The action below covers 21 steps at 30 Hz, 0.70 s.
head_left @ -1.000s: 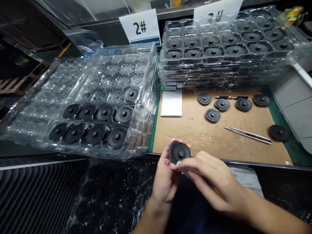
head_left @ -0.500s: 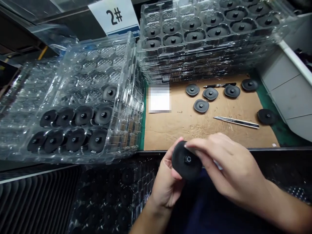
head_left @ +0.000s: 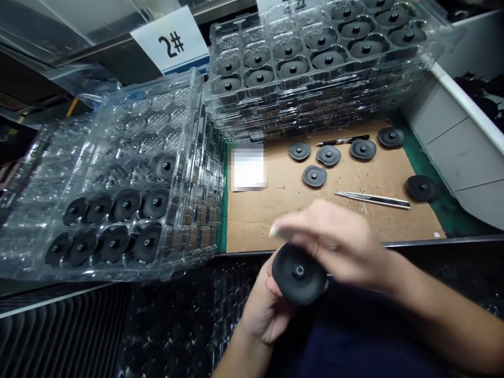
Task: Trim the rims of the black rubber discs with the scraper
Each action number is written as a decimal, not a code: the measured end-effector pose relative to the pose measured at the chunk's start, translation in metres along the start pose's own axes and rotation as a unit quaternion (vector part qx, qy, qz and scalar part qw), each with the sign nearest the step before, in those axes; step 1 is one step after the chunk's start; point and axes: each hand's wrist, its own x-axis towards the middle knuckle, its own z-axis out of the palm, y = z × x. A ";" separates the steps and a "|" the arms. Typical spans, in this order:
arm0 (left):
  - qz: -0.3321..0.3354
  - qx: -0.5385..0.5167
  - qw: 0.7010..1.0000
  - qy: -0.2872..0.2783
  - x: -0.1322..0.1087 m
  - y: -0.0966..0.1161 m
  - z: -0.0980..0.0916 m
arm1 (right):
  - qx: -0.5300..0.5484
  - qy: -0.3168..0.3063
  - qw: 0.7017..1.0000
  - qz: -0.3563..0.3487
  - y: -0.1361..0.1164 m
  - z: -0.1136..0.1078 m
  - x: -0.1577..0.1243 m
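My left hand [head_left: 264, 307] grips a black round disc [head_left: 298, 274] with a small metal hub, held face-up low in front of me. My right hand [head_left: 334, 244] hovers over the disc's top edge, blurred by motion, fingers bent around the rim. To the left, a clear blister tray [head_left: 118, 173] holds several of the same black discs in its near rows. More loose discs [head_left: 314, 175] lie on the cardboard mat [head_left: 268, 215].
A tall stack of clear trays [head_left: 315, 68] filled with discs stands at the back. A knife-like blade [head_left: 372, 199] and a pen [head_left: 342, 140] lie on the mat, with a white slip [head_left: 248, 168] at its left. A "2#" sign [head_left: 171, 44] stands behind. A grey box [head_left: 460, 152] stands at the right.
The disc has sunk slightly lower in my left hand. My right hand has lifted over its top edge and is now blurred. The view has tilted a little.
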 end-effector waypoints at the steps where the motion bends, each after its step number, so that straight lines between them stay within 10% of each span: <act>1: 0.001 -0.012 1.000 -0.011 0.000 0.000 0.001 | -0.006 0.027 0.997 0.073 0.012 -0.004 -0.003; 5: -0.013 -0.060 0.996 -0.064 0.003 0.002 0.000 | 0.006 0.019 0.960 0.280 0.049 0.004 -0.039; 10: -0.034 -0.080 0.993 -0.081 0.008 0.002 -0.006 | 0.076 -0.066 0.939 0.330 0.056 0.041 -0.097; 14: -0.042 -0.083 0.992 -0.088 0.011 0.003 -0.007 | 0.045 -0.023 0.934 0.355 0.045 0.022 -0.092; 18: -0.051 -0.070 0.993 -0.085 0.012 0.002 -0.007 | -0.081 0.096 0.963 0.240 0.009 -0.012 -0.053; 21: -0.048 -0.058 0.996 -0.055 0.012 -0.002 -0.010 | -0.108 0.027 0.993 0.045 -0.013 -0.012 -0.027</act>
